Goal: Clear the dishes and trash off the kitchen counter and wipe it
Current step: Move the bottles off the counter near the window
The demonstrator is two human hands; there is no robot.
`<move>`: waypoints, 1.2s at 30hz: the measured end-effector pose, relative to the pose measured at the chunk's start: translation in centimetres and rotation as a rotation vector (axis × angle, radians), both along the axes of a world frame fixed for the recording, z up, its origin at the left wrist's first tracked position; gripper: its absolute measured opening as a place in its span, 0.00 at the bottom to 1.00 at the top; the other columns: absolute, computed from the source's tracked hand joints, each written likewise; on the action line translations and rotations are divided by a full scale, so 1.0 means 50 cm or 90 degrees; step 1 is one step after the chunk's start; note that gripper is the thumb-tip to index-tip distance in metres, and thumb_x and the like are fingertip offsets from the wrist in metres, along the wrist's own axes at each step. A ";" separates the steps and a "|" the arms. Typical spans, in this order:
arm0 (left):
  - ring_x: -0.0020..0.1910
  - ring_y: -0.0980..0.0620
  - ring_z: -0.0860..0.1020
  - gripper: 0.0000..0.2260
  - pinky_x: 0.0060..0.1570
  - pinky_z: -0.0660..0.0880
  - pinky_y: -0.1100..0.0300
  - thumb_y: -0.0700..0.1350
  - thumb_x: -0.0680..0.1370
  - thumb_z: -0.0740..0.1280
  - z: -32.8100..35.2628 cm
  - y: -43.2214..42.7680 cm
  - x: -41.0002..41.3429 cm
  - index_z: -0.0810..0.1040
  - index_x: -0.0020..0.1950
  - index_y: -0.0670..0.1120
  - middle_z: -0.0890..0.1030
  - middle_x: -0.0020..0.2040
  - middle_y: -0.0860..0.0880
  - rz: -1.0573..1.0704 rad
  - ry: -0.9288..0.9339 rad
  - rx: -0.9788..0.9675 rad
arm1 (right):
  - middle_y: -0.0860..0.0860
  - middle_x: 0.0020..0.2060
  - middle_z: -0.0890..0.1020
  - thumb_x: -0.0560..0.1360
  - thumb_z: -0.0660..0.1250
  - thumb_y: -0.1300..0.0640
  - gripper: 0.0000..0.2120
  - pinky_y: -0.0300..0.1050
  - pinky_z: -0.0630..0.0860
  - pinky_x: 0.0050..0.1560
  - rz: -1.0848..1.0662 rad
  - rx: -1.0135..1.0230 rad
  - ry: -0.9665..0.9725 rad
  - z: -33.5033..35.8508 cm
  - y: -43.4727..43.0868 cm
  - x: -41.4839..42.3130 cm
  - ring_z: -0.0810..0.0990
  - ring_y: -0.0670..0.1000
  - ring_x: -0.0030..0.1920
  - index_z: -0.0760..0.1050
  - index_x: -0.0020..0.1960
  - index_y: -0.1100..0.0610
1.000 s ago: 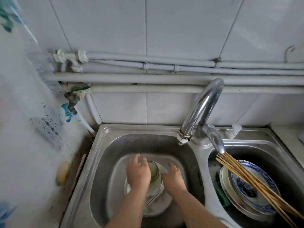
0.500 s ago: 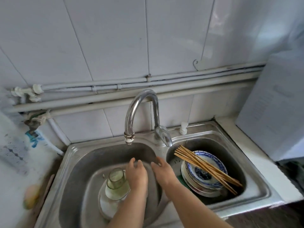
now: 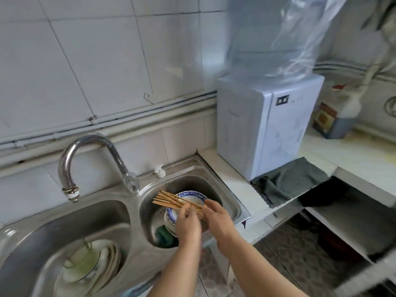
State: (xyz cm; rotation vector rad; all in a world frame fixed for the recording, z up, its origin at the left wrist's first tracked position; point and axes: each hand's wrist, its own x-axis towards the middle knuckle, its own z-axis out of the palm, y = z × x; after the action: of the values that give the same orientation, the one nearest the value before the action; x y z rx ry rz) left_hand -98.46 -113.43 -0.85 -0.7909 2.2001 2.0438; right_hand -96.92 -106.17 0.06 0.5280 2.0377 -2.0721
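A steel double sink (image 3: 231,191) fills the lower left. In its right basin a blue-and-white bowl (image 3: 188,195) sits on stacked white plates, with a bundle of wooden chopsticks (image 3: 171,201) lying across it. My left hand (image 3: 187,224) and my right hand (image 3: 216,217) are both over that basin, fingers closing around the near ends of the chopsticks. A green sponge (image 3: 165,235) lies below the plates. In the left basin a greenish glass cup (image 3: 82,262) stands on white plates (image 3: 107,266).
The curved tap (image 3: 85,146) arches over the divider. A white appliance (image 3: 263,127) stands on the counter to the right, with a grey cloth (image 3: 287,183) in front of it at the counter edge. A dark bottle (image 3: 334,123) stands further right.
Both hands left the cup and plates in the left basin and moved right to the chopsticks in the right basin. My view swung right, bringing the counter and appliance into sight.
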 end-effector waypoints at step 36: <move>0.66 0.49 0.71 0.16 0.61 0.68 0.58 0.43 0.82 0.57 0.063 0.945 -0.065 0.72 0.69 0.44 0.74 0.67 0.47 -0.608 0.000 0.075 | 0.50 0.57 0.79 0.78 0.61 0.59 0.13 0.50 0.74 0.63 -0.598 0.014 0.020 0.025 0.889 0.025 0.77 0.50 0.58 0.75 0.62 0.54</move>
State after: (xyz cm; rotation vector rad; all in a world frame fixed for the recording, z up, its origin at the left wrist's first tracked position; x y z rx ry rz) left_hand -101.71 -66.18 2.29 0.2620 1.8491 1.6064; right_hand -95.68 -61.71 1.33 1.7255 2.0263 -2.4782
